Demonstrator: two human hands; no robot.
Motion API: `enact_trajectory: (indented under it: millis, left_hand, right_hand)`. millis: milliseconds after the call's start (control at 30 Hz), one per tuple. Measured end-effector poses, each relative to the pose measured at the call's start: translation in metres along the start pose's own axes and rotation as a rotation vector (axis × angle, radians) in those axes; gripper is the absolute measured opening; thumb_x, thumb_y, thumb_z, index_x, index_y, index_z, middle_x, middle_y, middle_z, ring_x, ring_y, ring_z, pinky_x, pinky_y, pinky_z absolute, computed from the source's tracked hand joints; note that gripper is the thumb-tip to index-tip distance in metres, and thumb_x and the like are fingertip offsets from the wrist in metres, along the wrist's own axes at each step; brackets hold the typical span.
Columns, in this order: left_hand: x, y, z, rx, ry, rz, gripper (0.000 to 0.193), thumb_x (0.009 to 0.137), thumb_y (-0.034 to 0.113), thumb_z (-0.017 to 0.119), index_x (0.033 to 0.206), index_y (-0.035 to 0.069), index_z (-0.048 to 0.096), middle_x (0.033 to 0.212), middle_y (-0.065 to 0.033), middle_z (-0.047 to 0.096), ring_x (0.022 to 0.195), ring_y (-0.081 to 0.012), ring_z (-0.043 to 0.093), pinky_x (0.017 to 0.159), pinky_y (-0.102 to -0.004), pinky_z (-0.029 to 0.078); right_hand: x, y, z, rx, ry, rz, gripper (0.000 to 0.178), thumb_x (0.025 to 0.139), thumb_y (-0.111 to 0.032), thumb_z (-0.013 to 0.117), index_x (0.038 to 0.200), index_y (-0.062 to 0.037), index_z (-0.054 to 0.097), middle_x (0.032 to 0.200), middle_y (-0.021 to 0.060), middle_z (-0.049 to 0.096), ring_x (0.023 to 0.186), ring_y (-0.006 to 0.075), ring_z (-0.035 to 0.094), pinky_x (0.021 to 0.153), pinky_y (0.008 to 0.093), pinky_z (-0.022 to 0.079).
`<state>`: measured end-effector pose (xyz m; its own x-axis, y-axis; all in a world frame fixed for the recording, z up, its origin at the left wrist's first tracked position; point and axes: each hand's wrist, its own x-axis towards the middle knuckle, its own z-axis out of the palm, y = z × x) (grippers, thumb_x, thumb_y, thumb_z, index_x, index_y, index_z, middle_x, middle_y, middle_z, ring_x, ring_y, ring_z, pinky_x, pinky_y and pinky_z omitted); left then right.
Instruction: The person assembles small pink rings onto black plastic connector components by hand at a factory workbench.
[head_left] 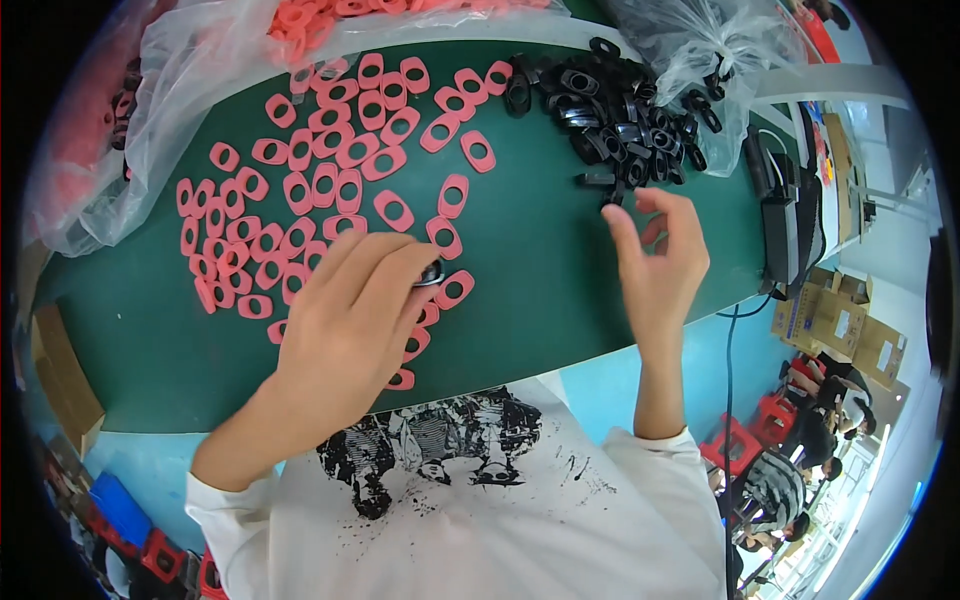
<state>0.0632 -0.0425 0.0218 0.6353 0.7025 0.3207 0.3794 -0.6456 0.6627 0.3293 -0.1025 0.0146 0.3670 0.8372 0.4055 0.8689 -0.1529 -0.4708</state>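
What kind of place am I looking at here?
Probably a factory or assembly workroom: many matching pink pieces and a heap of black parts cover much of a green table, and other people sit near cardboard boxes.

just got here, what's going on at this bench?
A person's left hand holds a small glossy black part over flat pink plates with oval holes, spread across the green tabletop. The right hand is open at the near edge of a heap of small black parts; contact isn't clear.

Downward head-worn fisheye over table [545, 290]
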Motion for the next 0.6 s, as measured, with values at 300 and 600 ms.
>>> enact_trajectory:
  millis: [300,600]
  left_hand:
    - [-0.013,0.020,0.039,0.292,0.123,-0.033,0.034,0.066,0.008,0.078,0.096,0.002,0.065,0.090,-0.0060,0.057,0.080,-0.0231,0.052,0.060,-0.0330,0.045]
    - [-0.016,0.030,0.038,0.332,-0.004,-0.060,0.037,0.066,0.002,0.078,0.101,-0.002,0.066,0.095,-0.0069,0.061,0.078,-0.0233,0.056,0.060,-0.0337,0.047]
  right_hand:
    - [-0.016,0.013,0.005,0.160,-0.136,0.063,0.014,0.080,-0.001,0.074,0.090,-0.0012,0.065,0.086,0.0016,0.061,0.064,0.0083,0.051,0.054,0.0218,0.039]
    - [-0.001,0.016,0.007,0.131,-0.121,-0.044,0.024,0.076,-0.004,0.079,0.097,-0.0041,0.067,0.104,0.0051,0.063,0.077,0.0113,0.056,0.059,0.0217,0.043]
